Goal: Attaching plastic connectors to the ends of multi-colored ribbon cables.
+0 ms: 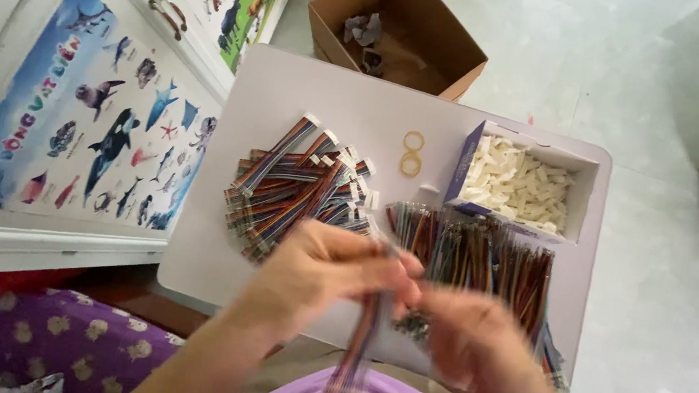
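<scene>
Left hand (pixel 318 273) and right hand (pixel 466 331) meet, fingers pinched together.

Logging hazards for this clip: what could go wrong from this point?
1. The right-hand pile of loose wires reaches the edge of the small white table; a nudge from the right hand might spill some.
2. The box of white connectors sits at the far edge and could be knocked off.
3. The ribbon cable pinched by the left hand dangles over the lap and may snag or slip.
</scene>
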